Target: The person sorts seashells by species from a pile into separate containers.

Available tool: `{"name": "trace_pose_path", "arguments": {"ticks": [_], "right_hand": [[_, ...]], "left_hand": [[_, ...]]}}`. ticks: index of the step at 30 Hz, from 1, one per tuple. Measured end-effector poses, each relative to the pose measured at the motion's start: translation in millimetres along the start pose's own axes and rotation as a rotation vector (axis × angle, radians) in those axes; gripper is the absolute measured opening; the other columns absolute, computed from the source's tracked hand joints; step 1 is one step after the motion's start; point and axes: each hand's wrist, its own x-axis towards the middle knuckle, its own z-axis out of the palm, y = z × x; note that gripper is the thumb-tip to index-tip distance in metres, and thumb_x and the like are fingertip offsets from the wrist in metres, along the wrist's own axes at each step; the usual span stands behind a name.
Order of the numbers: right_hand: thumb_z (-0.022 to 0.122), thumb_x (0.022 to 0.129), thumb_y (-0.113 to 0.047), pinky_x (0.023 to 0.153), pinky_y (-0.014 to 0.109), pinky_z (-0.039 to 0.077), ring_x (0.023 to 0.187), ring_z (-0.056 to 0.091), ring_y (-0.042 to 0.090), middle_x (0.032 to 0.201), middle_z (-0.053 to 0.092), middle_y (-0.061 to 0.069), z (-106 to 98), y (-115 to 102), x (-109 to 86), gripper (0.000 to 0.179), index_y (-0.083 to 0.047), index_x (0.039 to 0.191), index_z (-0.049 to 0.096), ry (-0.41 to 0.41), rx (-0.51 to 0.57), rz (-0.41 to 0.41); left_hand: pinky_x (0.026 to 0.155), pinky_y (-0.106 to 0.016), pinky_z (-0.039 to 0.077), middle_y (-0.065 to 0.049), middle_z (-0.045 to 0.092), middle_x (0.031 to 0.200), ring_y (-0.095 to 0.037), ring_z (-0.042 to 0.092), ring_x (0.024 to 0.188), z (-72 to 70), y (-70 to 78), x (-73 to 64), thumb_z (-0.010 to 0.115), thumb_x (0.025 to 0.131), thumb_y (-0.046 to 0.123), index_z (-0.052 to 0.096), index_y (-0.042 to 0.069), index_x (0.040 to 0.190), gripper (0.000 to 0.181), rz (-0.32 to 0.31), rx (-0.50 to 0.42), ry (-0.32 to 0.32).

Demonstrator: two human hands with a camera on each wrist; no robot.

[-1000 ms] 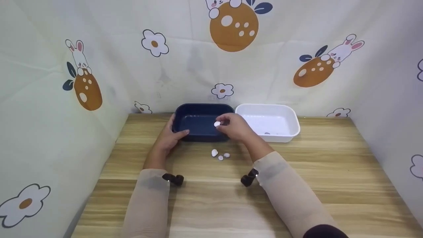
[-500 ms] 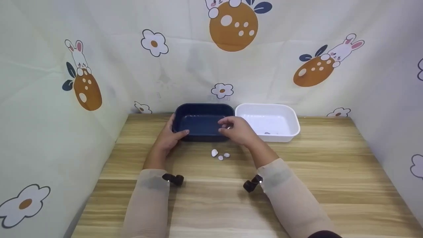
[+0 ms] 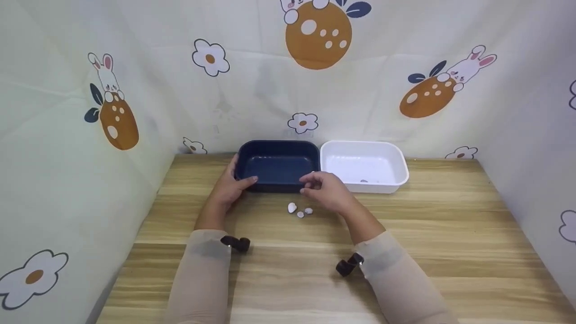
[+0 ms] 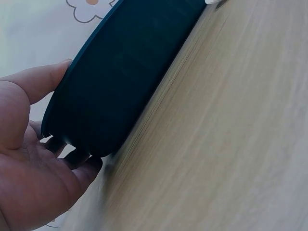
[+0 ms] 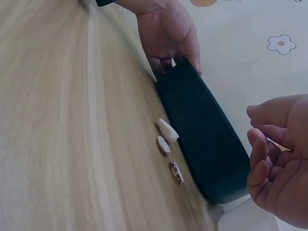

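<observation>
My left hand (image 3: 228, 188) grips the left end of a dark blue rectangular box (image 3: 276, 188). Its thumb lies on the front rim, and in the left wrist view the fingers (image 4: 87, 172) curl round the end wall. By the box's front right corner hovers my right hand (image 3: 330, 192), fingers loosely bent and thumb apart from them. No object shows between those fingertips in the right wrist view. Three small whitish seashells lie on the table before the box: a larger ridged shell (image 5: 168, 130), a smaller shell (image 5: 163, 145) and a brown-speckled shell (image 5: 176, 171).
A white box (image 3: 400, 182) stands right beside the dark one, with a small dark spot on its floor. Both sit at the back of the wooden table (image 3: 288, 279), against a printed curtain (image 3: 252, 103). The dark box's front wall hides part of its floor.
One second ago my right hand pinched a white shell over the dark box; that shell is out of sight now. The right hand has drawn back toward me. My left hand stays put.
</observation>
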Motion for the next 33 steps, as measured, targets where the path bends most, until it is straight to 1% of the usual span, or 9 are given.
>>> {"name": "trace_pose_path", "arguments": {"ticks": [4,8,11,16,23,28,33], "right_hand": [[0.077,0.095,-0.014,0.087,0.029,0.054,0.092,0.065,0.015,0.102,0.073,0.006,0,1,-3.6,0.031,-0.002,0.124,0.077,-0.011,-0.015,-0.009],[0.077,0.095,-0.015,0.086,0.028,0.054,0.091,0.064,0.013,0.102,0.073,0.006,-1,4,-6.5,0.032,-0.002,0.124,0.076,-0.041,-0.011,0.005],[0.076,0.095,-0.014,0.084,0.027,0.054,0.089,0.064,0.012,0.102,0.074,0.006,-1,7,-7.6,0.032,-0.001,0.124,0.076,-0.065,-0.008,0.001],[0.077,0.094,-0.017,0.077,0.025,0.053,0.087,0.063,0.012,0.101,0.074,0.004,-3,14,-9.8,0.031,-0.004,0.123,0.078,-0.096,-0.049,-0.008],[0.079,0.094,-0.017,0.081,0.029,0.055,0.092,0.065,0.016,0.103,0.075,0.004,-6,19,-11.8,0.030,-0.006,0.122,0.078,-0.121,-0.108,0.010],[0.080,0.093,-0.015,0.080,0.029,0.056,0.092,0.066,0.016,0.103,0.075,0.004,-4,24,-11.3,0.030,-0.007,0.121,0.078,-0.149,-0.105,0.029],[0.079,0.091,-0.012,0.076,0.025,0.055,0.088,0.064,0.012,0.098,0.074,0.002,-3,32,-9.3,0.027,-0.005,0.117,0.079,-0.180,-0.090,0.015]], "left_hand": [[0.140,-0.047,0.003,-0.006,0.010,0.183,-0.027,0.004,0.170,1.3,0.8,-0.8,0.083,0.093,0.021,0.012,0.023,0.174,0.108,0.001,-0.009,-0.003],[0.140,-0.048,0.002,-0.006,0.009,0.183,-0.027,0.003,0.170,0.5,1.5,-0.5,0.083,0.093,0.020,0.011,0.024,0.174,0.108,0.005,-0.018,-0.015],[0.140,-0.047,0.002,-0.005,0.008,0.183,-0.026,0.002,0.170,-0.6,2.3,-0.9,0.083,0.094,0.021,0.011,0.024,0.174,0.108,0.005,-0.011,-0.017],[0.140,-0.046,0.003,-0.005,0.009,0.183,-0.025,0.003,0.170,-0.6,1.1,-1.0,0.082,0.094,0.022,0.012,0.023,0.174,0.107,0.005,-0.006,-0.014],[0.140,-0.048,0.003,-0.007,0.009,0.183,-0.028,0.003,0.170,0.2,0.8,-0.3,0.082,0.094,0.022,0.011,0.023,0.174,0.107,0.010,-0.001,-0.010],[0.140,-0.047,0.004,-0.007,0.010,0.183,-0.028,0.004,0.170,-0.2,1.3,-2.1,0.082,0.094,0.021,0.012,0.023,0.174,0.107,0.009,-0.001,-0.009],[0.140,-0.048,0.003,-0.006,0.008,0.183,-0.028,0.003,0.170,0.7,2.8,-2.4,0.082,0.094,0.020,0.010,0.023,0.174,0.108,0.007,0.001,-0.011]]}}
